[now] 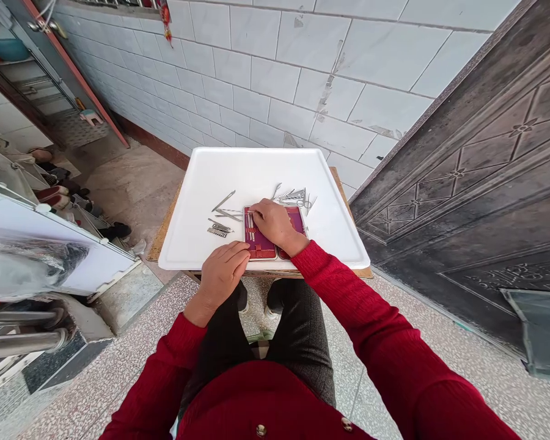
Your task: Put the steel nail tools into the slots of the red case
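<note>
An open manicure case with a purple-red lining lies near the front edge of a white tabletop. Slim metal manicure tools stand in the loops of its left half. My right hand reaches over the case, fingers pinched at the top of one slim tool, which they largely cover. At the case's lower left corner, the curled fingers of my left hand grip the edge; its thumb is hidden. Nail clippers and thin metal tools lie loose left of the case.
Behind the case lie more metal tools, among them clippers and small scissors. A tiled wall rises beyond the table, with a dark metal door at the right. A white cabinet and shoes are on the left.
</note>
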The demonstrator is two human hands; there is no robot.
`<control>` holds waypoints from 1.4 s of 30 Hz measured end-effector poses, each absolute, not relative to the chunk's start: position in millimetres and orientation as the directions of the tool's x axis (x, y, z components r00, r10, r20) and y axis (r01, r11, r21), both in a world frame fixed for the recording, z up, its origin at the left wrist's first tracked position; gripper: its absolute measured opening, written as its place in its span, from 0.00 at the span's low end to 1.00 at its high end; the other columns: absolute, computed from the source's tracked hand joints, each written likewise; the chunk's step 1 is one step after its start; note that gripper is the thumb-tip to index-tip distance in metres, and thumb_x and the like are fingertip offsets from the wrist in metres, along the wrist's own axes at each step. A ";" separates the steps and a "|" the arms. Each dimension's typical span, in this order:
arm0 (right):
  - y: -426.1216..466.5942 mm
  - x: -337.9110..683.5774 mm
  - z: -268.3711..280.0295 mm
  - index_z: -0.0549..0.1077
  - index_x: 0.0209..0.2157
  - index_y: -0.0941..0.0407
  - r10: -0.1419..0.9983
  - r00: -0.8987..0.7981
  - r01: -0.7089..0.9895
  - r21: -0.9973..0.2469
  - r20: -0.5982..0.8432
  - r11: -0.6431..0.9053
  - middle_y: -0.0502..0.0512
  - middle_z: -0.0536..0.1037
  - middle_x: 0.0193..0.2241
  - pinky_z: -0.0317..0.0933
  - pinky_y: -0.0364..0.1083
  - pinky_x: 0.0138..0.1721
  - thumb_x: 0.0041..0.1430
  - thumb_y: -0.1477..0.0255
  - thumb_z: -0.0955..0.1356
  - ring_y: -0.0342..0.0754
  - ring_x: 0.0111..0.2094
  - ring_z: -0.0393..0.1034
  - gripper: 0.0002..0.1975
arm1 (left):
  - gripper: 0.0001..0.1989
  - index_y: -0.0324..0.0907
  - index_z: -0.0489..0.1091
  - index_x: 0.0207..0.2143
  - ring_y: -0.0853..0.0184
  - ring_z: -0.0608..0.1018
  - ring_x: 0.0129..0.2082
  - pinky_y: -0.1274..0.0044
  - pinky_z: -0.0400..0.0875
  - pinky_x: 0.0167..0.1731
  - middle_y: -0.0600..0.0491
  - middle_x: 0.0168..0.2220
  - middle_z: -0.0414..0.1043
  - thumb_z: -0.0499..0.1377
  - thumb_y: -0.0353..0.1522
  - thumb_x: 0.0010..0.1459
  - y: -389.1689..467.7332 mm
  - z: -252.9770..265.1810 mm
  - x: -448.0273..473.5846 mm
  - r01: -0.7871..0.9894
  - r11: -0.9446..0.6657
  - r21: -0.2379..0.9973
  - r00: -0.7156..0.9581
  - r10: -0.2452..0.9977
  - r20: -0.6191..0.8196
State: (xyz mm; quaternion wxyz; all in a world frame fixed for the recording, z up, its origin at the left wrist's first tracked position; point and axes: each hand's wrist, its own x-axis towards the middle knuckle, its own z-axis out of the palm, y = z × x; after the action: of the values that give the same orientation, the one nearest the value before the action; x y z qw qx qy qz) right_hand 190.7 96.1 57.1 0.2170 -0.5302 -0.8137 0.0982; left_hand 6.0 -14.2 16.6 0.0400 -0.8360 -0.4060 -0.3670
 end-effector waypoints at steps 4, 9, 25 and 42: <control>97.5 192.6 55.2 0.82 0.44 0.57 0.896 -0.337 0.782 -0.444 0.288 0.437 0.59 0.81 0.42 0.61 0.46 0.45 0.69 0.76 0.64 0.52 0.43 0.73 0.13 | 0.12 0.45 0.78 0.46 0.60 0.83 0.53 0.65 0.78 0.54 0.49 0.50 0.83 0.54 0.29 0.72 -14.5 16.0 6.2 0.697 -0.669 0.258 0.394 0.658 0.642; 93.0 187.9 64.0 0.82 0.41 0.57 0.887 -0.366 0.758 -0.461 0.282 0.460 0.57 0.82 0.41 0.60 0.45 0.42 0.69 0.74 0.66 0.50 0.41 0.73 0.11 | 0.11 0.44 0.77 0.46 0.61 0.83 0.52 0.66 0.78 0.53 0.49 0.50 0.83 0.55 0.28 0.72 -14.2 14.1 5.9 0.693 -0.683 0.232 0.400 0.632 0.664; 100.0 141.5 95.2 0.83 0.35 0.56 0.911 -0.404 0.872 -0.263 0.086 0.412 0.57 0.85 0.37 0.55 0.46 0.34 0.64 0.77 0.66 0.51 0.36 0.73 0.12 | 0.11 0.44 0.77 0.46 0.60 0.82 0.53 0.65 0.77 0.53 0.49 0.51 0.82 0.54 0.29 0.73 -15.1 8.1 5.2 0.695 -0.680 0.234 0.413 0.644 0.644; 101.7 129.1 96.7 0.83 0.33 0.56 0.872 -0.488 0.840 -0.250 0.039 0.482 0.54 0.84 0.36 0.54 0.45 0.33 0.62 0.77 0.67 0.48 0.34 0.72 0.12 | 0.11 0.43 0.77 0.45 0.61 0.82 0.52 0.67 0.76 0.53 0.49 0.51 0.82 0.54 0.28 0.72 -14.6 6.3 5.9 0.692 -0.689 0.213 0.410 0.619 0.670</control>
State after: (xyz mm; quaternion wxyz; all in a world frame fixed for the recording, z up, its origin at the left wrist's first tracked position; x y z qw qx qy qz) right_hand 129.1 101.7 96.7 0.0806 -0.4994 -0.8569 0.0991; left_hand 5.9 -14.6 6.3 0.0487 -0.8382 -0.3910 -0.3771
